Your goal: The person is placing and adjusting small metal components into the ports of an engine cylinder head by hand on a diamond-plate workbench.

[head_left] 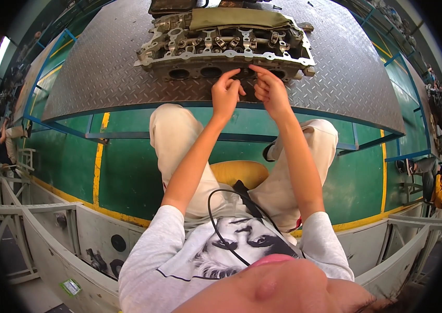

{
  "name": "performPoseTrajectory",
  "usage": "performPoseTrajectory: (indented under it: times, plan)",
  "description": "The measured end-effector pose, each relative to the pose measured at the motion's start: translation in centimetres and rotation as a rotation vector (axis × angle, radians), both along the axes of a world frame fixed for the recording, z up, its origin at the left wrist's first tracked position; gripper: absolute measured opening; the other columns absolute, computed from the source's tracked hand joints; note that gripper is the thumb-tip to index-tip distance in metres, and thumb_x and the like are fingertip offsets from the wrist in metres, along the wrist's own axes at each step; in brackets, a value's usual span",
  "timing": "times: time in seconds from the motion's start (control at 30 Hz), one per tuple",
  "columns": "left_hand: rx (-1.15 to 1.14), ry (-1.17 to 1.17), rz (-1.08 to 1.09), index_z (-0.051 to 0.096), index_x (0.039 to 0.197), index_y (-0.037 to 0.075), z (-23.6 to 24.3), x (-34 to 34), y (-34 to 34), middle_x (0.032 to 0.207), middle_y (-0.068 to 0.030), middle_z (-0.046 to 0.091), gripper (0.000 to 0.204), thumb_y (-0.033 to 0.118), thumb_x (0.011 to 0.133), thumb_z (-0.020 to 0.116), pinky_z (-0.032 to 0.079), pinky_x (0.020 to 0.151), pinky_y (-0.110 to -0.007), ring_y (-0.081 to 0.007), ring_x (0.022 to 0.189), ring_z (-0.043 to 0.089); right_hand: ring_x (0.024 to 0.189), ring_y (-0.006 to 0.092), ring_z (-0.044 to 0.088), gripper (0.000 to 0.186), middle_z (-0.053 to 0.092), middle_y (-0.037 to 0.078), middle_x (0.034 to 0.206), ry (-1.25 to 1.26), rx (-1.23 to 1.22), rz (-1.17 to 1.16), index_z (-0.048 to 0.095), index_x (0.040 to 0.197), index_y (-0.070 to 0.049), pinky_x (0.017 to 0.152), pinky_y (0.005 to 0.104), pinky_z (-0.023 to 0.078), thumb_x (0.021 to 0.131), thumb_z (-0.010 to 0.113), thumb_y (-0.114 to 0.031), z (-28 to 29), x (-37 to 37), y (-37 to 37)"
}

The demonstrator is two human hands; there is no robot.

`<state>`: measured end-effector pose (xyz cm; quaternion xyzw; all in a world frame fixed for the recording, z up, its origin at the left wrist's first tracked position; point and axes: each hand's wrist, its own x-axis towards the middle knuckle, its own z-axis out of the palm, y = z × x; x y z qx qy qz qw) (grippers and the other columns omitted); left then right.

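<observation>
Treadplate table (103, 68) w/ cyl. head (221, 52), both hands (225, 96) (272, 95) at its near side.

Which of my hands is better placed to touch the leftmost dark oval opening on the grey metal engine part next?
Probably your left hand: it is nearer the leftmost opening in the engine part. Your right hand sits farther right and would likely cross the left.

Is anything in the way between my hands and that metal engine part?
Nothing visible: your left hand and right hand are at the near side of the metal engine part. The olive cloth-like piece lies toward its far side.
</observation>
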<state>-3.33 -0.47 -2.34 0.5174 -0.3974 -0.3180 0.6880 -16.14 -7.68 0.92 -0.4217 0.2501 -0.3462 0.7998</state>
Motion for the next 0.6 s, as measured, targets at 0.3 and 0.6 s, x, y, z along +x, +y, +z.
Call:
performPoseTrajectory:
  times: [0.3,0.6]
  plan:
    - [0.069,-0.03,0.026,0.056,0.119,-0.003,-0.1,-0.5,-0.2,0.065,-0.0049,0.059,0.032,0.005,0.089,0.047,0.037,0.047,-0.022,-0.0056,0.051,0.046,0.046,0.0061,0.024,0.036,0.028,-0.006,0.058,0.06,0.03,0.033,0.049,0.122,0.007,0.042,0.0223,0.02,0.089,0.041,-0.004,-0.9,0.3,0.3]
    - [0.055,0.061,0.008,0.057,0.117,-0.004,-0.5,-0.9,-0.4,0.064,-0.005,0.059,0.031,0.005,0.089,0.047,0.035,0.045,-0.022,-0.0059,0.049,0.045,0.046,0.0054,0.025,0.037,0.028,-0.006,0.058,0.011,0.113,0.048,0.047,0.125,0.007,0.042,0.022,0.02,0.09,0.041,-0.003,-1.0,-0.6,-0.2]
